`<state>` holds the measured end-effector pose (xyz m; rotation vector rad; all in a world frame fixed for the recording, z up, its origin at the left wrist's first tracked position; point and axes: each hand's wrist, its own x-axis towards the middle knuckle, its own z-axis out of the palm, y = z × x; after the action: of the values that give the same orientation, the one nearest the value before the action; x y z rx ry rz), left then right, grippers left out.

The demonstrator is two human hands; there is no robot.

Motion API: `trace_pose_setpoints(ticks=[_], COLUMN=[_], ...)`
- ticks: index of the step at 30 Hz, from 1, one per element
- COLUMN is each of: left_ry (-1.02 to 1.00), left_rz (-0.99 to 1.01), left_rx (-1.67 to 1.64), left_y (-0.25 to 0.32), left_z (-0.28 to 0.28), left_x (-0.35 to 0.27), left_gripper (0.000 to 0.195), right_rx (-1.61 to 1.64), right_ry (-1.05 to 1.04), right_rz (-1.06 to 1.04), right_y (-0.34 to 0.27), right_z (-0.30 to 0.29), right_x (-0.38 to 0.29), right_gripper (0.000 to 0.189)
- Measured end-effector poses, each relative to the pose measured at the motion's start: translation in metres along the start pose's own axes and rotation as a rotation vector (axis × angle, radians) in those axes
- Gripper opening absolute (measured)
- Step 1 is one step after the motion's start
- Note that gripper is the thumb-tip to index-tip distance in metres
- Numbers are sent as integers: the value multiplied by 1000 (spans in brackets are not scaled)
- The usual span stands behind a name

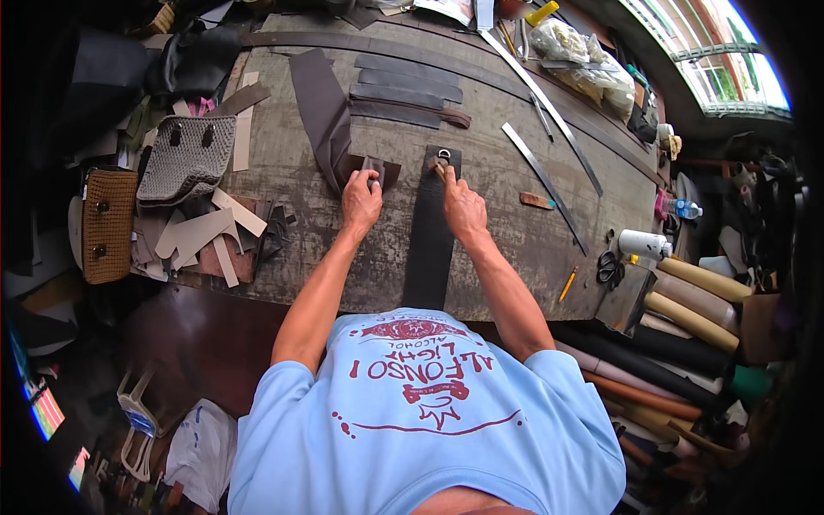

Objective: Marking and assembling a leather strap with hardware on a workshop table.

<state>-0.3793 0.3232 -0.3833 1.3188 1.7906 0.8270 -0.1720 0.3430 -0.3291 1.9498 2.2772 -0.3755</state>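
My left hand pinches the end of a small dark strip beside a dark brown sheet of leather or leather-like material, which stretches away up the worn workbench. A long black strip runs from the bench's near edge to below my right hand. Near the strip's far end lies a metal D-ring with a small brown tab. The fingers of my right hand are at this tab; whether they grip it or only press on it is unclear. Several dark strips lie beyond, a brown zipper among them.
Metal rulers, a pencil, black scissors and a white bottle lie to the right. On the left are a grey woven bag panel, a brown woven bag and beige scraps. Material rolls are stacked at right.
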Motion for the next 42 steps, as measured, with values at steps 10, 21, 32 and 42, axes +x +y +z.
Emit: trace_pose_setpoints(ticks=[10, 21, 32, 42], left_ry=[83, -419, -581, -316], left_rz=[466, 558, 471, 297], left_rx=[461, 827, 555, -168], left_y=[22, 76, 60, 70], left_z=[29, 74, 65, -94], left_x=[-4, 82, 95, 22], left_gripper=[30, 72, 47, 17], right_rx=[324, 899, 1108, 851], right_ry=[436, 234, 48, 216], right_rz=[419, 224, 487, 376], right_y=[103, 48, -29, 20], right_z=[28, 74, 84, -83], right_x=[-162, -252, -238, -262], right_gripper=[32, 40, 58, 25])
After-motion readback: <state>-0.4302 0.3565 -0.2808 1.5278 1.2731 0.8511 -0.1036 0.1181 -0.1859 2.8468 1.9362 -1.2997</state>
